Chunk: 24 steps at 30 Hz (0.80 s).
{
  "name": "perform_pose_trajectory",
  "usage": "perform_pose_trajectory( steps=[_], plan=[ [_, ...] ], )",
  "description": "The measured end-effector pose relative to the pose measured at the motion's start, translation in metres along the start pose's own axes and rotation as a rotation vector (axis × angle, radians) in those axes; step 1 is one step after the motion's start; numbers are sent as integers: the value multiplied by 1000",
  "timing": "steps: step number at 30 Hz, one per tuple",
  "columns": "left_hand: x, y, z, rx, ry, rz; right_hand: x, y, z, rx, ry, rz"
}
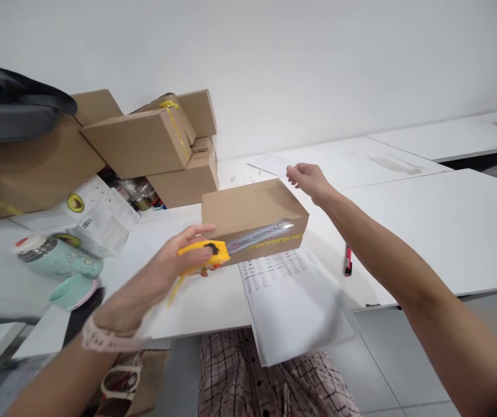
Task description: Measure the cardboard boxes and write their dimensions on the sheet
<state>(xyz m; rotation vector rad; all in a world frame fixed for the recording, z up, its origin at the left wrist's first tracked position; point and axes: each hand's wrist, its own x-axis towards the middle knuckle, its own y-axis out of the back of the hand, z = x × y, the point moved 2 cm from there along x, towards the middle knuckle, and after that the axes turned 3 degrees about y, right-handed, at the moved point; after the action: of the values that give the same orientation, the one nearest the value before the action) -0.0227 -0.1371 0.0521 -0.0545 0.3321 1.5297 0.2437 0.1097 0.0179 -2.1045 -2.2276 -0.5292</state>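
My left hand [187, 255] is closed around a yellow tape measure [214, 255] with a black button, in front of a closed brown cardboard box [248, 207]. From the tape measure a blurred, shiny streak [266, 234] runs across the box's front side; I cannot tell if it is the blade. A yellow strip hangs below the hand. Over the far right corner of the box, my right hand [307, 178] has its fingers pinched together. A white sheet of paper [270, 164] reaches to these fingertips; whether they grip it is unclear.
Printed sheets [292, 313] overhang the table's front edge. A red and black marker [348, 260] lies to the right. Stacked cardboard boxes [135, 142], an avocado-printed carton [96, 214], a mint bottle [61, 258] and a green bowl [71, 291] crowd the left side.
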Motion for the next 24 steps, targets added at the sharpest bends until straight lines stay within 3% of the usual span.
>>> perform_pose_trajectory(
  steps=[2, 5, 9, 12, 14, 16, 19, 24],
  plan=[
    [-11, -24, -8, -142, 5, 21, 2, -5, -12, 32, 24, 21],
    [-18, -46, -17, -275, 11, 15, 1, -9, -20, 46, 23, 31],
    [-23, -60, -28, -302, -196, 109, -26, -10, -25, 41, 59, -36],
    [-22, -73, -39, -280, -379, 260, -70, -19, -31, 138, 39, -354],
    [-18, -83, -47, -262, -429, 328, -103, -27, -37, 234, -20, -652],
    [-14, -93, -53, -242, -433, 356, -128, -31, -45, 278, -57, -852],
    [-9, -105, -61, -248, -402, 368, -147, -31, -52, 259, -52, -958],
    [-11, -118, -71, -317, -377, 401, -148, -27, -49, 232, -71, -934]
  ],
)
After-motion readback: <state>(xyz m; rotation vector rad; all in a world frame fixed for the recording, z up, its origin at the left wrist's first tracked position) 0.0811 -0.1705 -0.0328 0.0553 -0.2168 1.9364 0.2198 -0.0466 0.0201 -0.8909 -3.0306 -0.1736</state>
